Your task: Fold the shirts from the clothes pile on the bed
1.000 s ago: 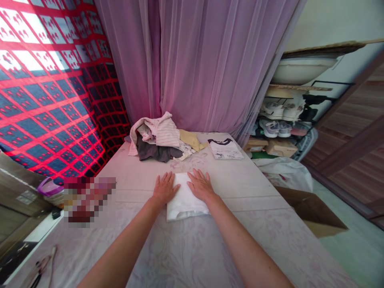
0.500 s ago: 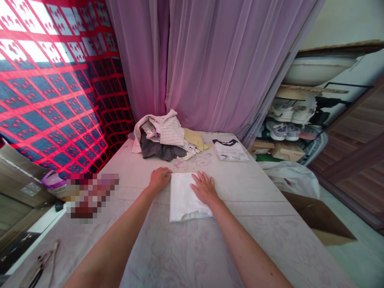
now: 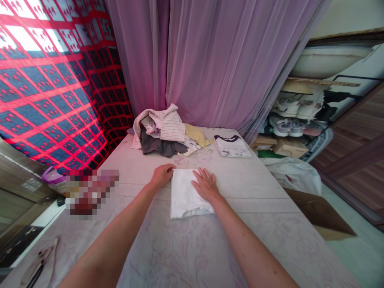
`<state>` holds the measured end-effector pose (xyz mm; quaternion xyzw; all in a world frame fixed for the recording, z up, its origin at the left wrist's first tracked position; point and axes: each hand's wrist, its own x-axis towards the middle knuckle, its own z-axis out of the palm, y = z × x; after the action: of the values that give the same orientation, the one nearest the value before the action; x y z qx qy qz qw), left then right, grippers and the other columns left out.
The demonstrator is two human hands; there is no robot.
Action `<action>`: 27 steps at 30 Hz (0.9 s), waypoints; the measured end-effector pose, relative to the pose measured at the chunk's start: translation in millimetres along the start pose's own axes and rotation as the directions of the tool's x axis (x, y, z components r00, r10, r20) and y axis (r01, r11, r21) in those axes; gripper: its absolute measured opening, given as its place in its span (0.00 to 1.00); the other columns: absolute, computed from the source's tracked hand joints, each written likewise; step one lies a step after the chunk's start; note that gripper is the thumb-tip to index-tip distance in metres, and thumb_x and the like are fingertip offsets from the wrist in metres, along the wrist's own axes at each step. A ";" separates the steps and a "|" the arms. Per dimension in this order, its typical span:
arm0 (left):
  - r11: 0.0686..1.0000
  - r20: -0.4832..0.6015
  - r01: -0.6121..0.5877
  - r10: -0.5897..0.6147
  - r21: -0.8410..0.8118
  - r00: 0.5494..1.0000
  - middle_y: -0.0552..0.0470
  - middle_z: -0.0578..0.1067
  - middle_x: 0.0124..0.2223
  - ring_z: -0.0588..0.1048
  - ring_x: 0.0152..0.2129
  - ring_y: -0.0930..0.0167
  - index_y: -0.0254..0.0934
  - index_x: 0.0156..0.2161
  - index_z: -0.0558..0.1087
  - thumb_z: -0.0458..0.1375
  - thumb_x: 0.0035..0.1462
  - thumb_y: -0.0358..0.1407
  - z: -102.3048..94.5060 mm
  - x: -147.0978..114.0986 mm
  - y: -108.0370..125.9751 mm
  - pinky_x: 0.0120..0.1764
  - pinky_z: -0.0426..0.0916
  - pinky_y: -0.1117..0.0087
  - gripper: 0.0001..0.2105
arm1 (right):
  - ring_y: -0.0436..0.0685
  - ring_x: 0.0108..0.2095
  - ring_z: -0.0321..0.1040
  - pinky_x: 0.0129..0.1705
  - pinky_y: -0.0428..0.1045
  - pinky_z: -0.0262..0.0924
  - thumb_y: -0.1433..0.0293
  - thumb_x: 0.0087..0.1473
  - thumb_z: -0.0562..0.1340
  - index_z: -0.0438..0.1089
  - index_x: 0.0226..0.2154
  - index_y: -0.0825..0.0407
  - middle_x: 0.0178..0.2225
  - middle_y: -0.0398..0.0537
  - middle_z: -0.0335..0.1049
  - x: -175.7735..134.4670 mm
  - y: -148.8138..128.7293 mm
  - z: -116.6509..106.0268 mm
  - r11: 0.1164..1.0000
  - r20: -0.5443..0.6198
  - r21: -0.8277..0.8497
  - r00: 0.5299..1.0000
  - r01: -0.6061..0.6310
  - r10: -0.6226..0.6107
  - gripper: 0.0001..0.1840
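ok so the clothes pile is by the bed's far left corner, folded shirt by the far right one, curtain behind both, folded garment mid-bed in front.

The left hand and right hand are bare, as are the left forearm and right forearm; the latter bears a small spot.

No legible lettering. Dark print on folded shirt, right of clothes pile, is too small to read.
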<state>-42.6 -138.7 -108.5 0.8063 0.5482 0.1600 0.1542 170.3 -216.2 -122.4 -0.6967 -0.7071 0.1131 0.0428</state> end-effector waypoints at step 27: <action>0.943 0.134 -0.189 0.157 0.275 0.978 0.43 0.52 0.67 0.50 0.63 0.58 0.39 0.64 0.55 0.42 0.62 0.50 27.5 -70.7 39.7 0.61 0.45 0.47 0.28 | 0.59 0.66 0.32 0.62 0.67 0.29 0.57 0.62 0.42 0.48 0.64 0.45 0.67 0.49 0.38 -24.6 -0.7 -13.1 0.999 -0.024 0.021 0.999 0.026 -0.026 0.29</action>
<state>-22.3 -220.7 -122.7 0.8728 0.4831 0.0474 0.0511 173.1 -239.3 -107.1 -0.6882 -0.7143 0.1118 0.0600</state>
